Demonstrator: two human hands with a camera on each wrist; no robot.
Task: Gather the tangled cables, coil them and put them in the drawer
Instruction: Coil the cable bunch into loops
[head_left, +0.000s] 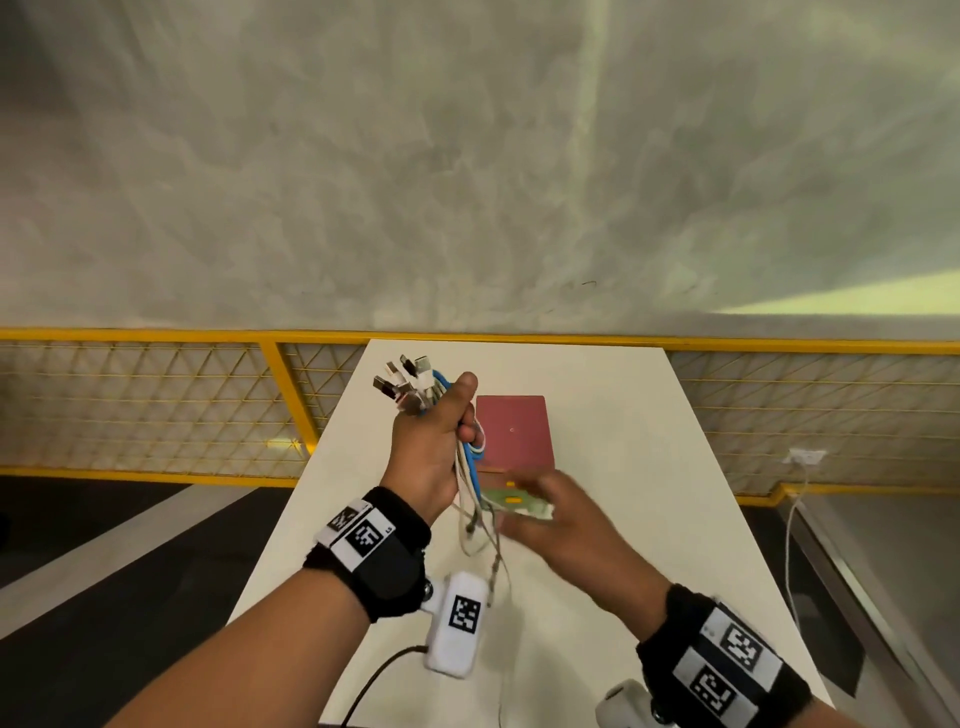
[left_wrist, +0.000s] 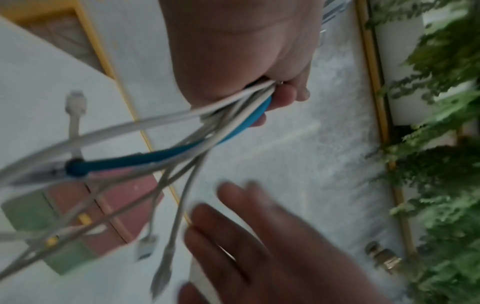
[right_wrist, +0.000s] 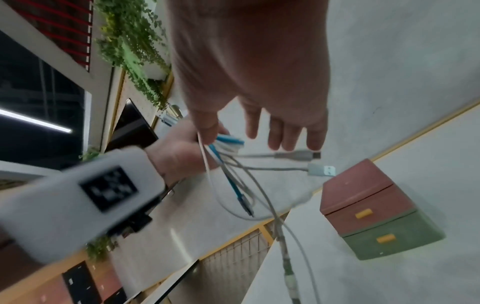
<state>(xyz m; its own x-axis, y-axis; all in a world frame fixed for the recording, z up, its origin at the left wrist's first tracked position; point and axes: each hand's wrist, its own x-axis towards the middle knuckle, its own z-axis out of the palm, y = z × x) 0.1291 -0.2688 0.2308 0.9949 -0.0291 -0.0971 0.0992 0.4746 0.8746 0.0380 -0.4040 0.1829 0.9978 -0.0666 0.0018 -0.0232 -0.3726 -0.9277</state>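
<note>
My left hand (head_left: 441, 436) is raised above the white table and grips a bundle of white, grey and blue cables (head_left: 470, 467). Several USB plugs (head_left: 402, 382) stick up out of the fist, and loose ends (head_left: 480, 540) dangle below it. In the left wrist view the cables (left_wrist: 228, 121) fan out from the fist (left_wrist: 246, 61). My right hand (head_left: 556, 514) is blurred, its fingers (right_wrist: 285, 131) straight and spread beside the hanging ends, holding nothing. Behind the hands stands the small drawer unit (head_left: 514, 431): a pink drawer (right_wrist: 363, 207) over a green drawer (right_wrist: 389, 238), both closed.
The white table (head_left: 634, 426) is narrow and runs away from me. A yellow mesh railing (head_left: 156, 405) borders it on both sides, with grey floor beyond. At the right, a wall socket (head_left: 806, 457) has a white cord hanging from it. Green plants (left_wrist: 441, 144) show in the wrist views.
</note>
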